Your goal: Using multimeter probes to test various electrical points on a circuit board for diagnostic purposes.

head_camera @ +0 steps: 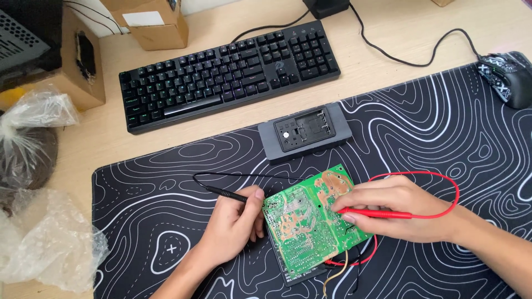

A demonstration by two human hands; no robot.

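Observation:
A green circuit board [307, 221] lies solder side up on a black desk mat [432, 133], resting on a dark multimeter whose lower edge [302, 275] shows beneath it. My left hand [235, 224] grips a black probe [226, 194] at the board's left edge; its thin black lead loops away to the upper left. My right hand [393, 210] holds a red probe [377, 213] with the tip pressed on the board's right half. The red lead [443, 182] arcs over my right wrist.
A grey case [305, 133] with a black insert sits just beyond the board. A black keyboard [230, 72] lies behind it, a black mouse [507, 77] at far right. Cardboard boxes [152, 22] stand at the back left, crumpled clear plastic [44, 243] at the left edge.

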